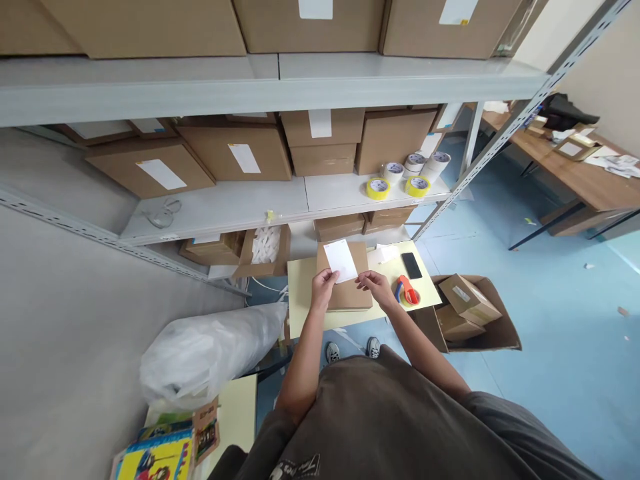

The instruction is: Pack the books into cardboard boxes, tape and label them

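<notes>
A small white paper label (341, 260) is held above a flat brown cardboard box (350, 297) on a pale yellow table (301, 293). My left hand (324, 289) pinches the label at its lower left edge. The fingers of my right hand (376, 285) are pinched together at its lower right corner. To the right of the box lies a tape dispenser (409, 291) with an orange-red and blue body. A black phone (411, 265) and some white papers (384, 254) rest farther back on the table.
Shelving (270, 200) with labelled cartons stands ahead, bearing yellow tape rolls (378, 189) and white rolls. An open carton (510, 327) with boxes sits on the floor at right. A bulky plastic bag (210, 350) is at left, near colourful books (155, 460). A brown desk (590, 167) stands farther right.
</notes>
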A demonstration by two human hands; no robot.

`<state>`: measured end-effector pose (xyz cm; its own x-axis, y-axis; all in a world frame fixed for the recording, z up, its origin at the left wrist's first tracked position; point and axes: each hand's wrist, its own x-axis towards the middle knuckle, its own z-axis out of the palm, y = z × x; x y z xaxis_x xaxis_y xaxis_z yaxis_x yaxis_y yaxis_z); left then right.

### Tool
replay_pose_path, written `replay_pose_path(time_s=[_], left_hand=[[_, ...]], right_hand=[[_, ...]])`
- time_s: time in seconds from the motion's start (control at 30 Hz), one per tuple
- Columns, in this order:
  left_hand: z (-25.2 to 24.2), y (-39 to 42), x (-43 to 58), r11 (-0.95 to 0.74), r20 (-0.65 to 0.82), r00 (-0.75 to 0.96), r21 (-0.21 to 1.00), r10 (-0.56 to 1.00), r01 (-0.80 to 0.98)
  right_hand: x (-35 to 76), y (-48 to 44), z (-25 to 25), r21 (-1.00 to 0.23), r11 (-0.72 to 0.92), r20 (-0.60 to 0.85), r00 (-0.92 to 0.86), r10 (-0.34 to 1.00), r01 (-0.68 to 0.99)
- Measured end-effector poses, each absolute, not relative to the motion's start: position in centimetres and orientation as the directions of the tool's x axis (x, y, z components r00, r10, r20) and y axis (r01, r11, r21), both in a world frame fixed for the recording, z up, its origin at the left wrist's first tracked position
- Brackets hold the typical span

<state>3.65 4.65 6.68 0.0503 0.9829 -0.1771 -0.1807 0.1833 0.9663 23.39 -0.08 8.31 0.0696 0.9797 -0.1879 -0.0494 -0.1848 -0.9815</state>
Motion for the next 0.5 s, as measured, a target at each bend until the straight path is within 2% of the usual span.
replay_pose_path(time_s=[0.23, 0.4, 0.5], left_hand=[[8.4, 3.5, 6.3, 0.161, -0.161, 0.022, 0.953, 0.987, -0.258], [8.5, 3.2, 8.4, 0.159, -0.162, 0.001, 0.965, 0.987, -0.208], [8.8, 2.9, 9.6, 0.132, -0.142, -0.136, 0.988, 0.98, -0.085]], right_hand=[[25.3, -0.4, 9.1, -0.981, -0.147, -0.154, 0.044, 0.987, -0.127], [27.2, -0.7, 9.7, -0.979, -0.114, -0.114, -0.008, 0.993, -0.168], [28.4, -0.8, 10.0, -0.977, -0.09, -0.084, -0.039, 0.996, -0.195]])
